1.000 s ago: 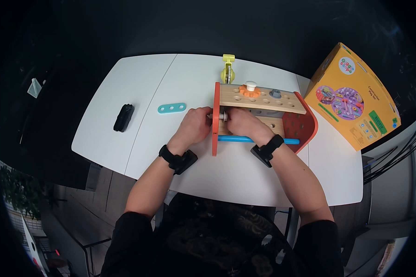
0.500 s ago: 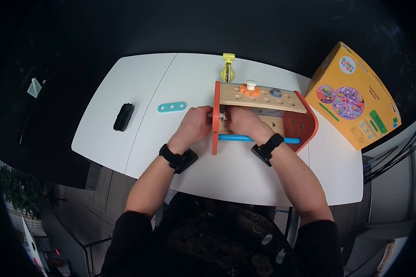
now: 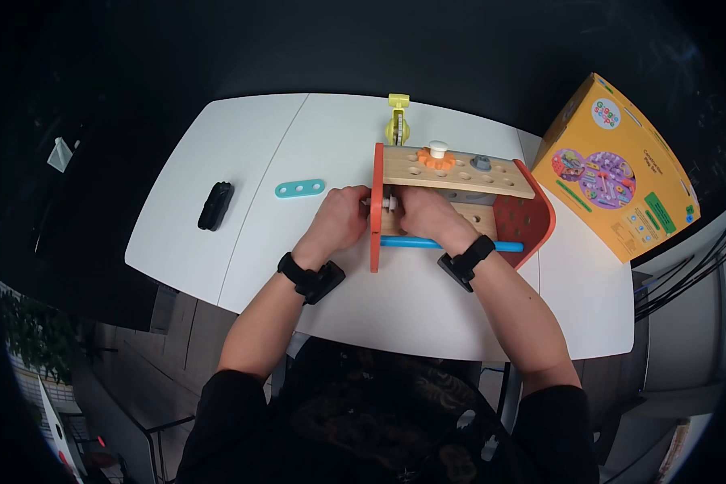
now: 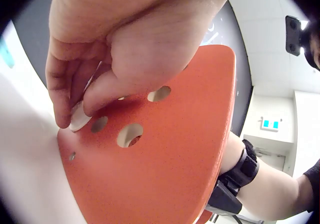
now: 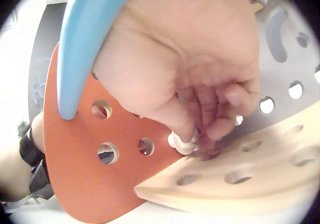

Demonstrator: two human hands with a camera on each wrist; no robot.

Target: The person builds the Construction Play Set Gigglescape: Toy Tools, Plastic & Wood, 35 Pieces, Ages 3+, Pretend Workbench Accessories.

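A toy workbench has a red side panel point(image 4: 170, 169) with round holes. My left hand point(image 3: 340, 219) is at the panel's outer face. Its thumb and fingers pinch the white round head of a bolt point(image 4: 80, 118) there. My right hand point(image 3: 431, 216) reaches inside the bench, between the wooden top board point(image 3: 460, 176) and the blue rod point(image 3: 452, 243). In the right wrist view its thumb and fingertips pinch a white nut point(image 5: 182, 143) close against the panel's inner face. The bolt's shank is mostly hidden by the panel and fingers.
An orange gear with a white knob point(image 3: 438, 151) and a grey nut point(image 3: 481, 164) sit on the top board. Behind stands a yellow-green toy piece point(image 3: 398, 125). To the left lie a teal three-hole strip point(image 3: 300, 189) and a black case point(image 3: 215, 206). A yellow box point(image 3: 617, 173) leans at right.
Both hands stay in place on the bolt and nut, with only very slight finger movement. The workbench and the other things have not moved.
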